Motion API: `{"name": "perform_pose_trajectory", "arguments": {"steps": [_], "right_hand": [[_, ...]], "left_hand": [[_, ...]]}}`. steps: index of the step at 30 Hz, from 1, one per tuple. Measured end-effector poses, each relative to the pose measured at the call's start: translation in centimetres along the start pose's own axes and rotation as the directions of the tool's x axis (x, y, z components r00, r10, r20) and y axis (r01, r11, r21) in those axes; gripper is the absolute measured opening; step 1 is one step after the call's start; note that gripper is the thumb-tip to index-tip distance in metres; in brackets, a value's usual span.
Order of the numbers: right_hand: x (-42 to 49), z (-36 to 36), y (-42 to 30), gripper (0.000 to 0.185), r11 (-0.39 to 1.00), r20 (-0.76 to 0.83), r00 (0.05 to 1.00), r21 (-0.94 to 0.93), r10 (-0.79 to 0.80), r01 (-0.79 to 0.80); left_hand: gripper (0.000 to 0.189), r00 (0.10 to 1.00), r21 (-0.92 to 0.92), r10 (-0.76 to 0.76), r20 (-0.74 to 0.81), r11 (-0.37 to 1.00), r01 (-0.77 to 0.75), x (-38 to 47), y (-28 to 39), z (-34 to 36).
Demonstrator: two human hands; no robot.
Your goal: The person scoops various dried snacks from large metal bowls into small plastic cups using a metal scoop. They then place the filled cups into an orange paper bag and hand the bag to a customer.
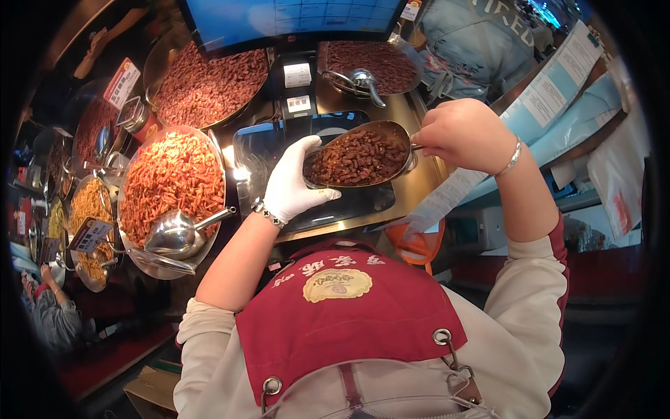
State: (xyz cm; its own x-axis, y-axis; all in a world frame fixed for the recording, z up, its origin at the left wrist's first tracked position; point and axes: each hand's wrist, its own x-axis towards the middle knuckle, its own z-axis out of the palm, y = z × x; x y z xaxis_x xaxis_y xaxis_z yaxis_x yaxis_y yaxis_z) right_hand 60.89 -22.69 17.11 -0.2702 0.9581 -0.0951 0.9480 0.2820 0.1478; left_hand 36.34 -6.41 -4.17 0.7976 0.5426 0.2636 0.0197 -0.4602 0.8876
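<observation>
My bare right hand [460,137] grips the thin handle of a metal scoop [402,137] filled with dark, spiced meat pieces [361,157]. My left hand [296,180], in a white glove, is curled round the scoop's front end, thumb and fingers apart; it seems to hold a clear container there, mostly hidden under the scoop. Both hands are above a dark glass-topped device, apparently a counter scale [251,152]. At the left, a large bowl of reddish dried food [172,173] bears another metal scoop [178,235] and tongs [159,262].
A screen [293,21] stands at the front, beside bowls of dark meat pieces [214,84] [371,65]. More food bowls line the left. Long printed paper sheets [549,89] and plastic bags [615,173] lie at the right. A person in a blue garment [460,52] stands beyond the counter.
</observation>
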Motion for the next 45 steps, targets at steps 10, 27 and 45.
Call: {"name": "perform_pose_trajectory", "arguments": {"steps": [10, 27, 45], "right_hand": [[-1.1, -0.7, 1.8, 0.006, 0.998, -0.051, 0.998, -0.045, -0.043, 0.041], [-5.4, 4.5, 3.0, 0.021, 0.978, -0.267, 0.962, 0.21, 0.054, 0.003], [-1.3, -0.9, 1.5, 0.01, 0.99, -0.16, 0.982, -0.12, -0.099, 0.081]], "left_hand": [[0.093, 0.987, 0.142, 0.136, -0.085, 0.982, -0.123, 0.6, 0.6, 0.7], [0.105, 0.989, -0.119, 0.14, -0.053, 0.982, -0.145, 0.5, -1.6, 0.5], [0.094, 0.977, -0.101, 0.205, -0.064, 0.972, -0.211, 1.2, -1.0, 0.8]]}}
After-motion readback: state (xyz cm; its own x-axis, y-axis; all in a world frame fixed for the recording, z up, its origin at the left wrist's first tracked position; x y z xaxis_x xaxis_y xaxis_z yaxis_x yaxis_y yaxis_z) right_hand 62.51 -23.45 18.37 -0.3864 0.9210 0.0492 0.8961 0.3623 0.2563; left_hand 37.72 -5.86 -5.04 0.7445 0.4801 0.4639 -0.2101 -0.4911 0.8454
